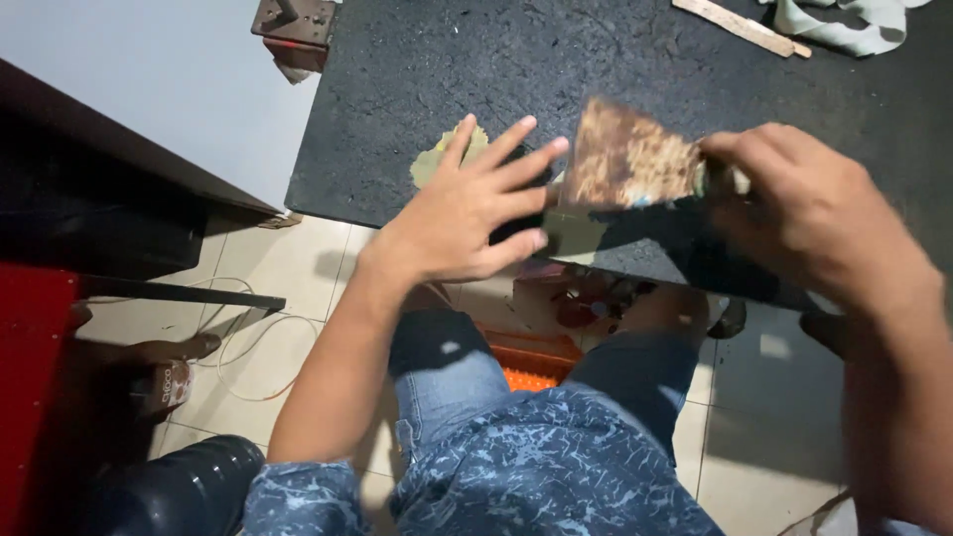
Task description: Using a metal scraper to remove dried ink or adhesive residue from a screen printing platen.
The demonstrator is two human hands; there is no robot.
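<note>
Nearest the camera sit the person's knees in blue jeans (pixel 437 372) above a pale tiled floor (pixel 288 268), with an orange object (pixel 526 362) between the legs. Above them, at the front edge of the black worktop (pixel 417 69), the left hand (pixel 467 213) lies flat with all 5 fingers spread, gripping nothing, over a yellowish patch (pixel 432 159). Just right of its fingertips, the right hand (pixel 814 213) is closed around the handle of a rusty scraper blade (pixel 627 157), which juts leftward from that fist. Farthest back lie 1 wooden stick (pixel 740 27) and a pale cloth (pixel 844 25).
</note>
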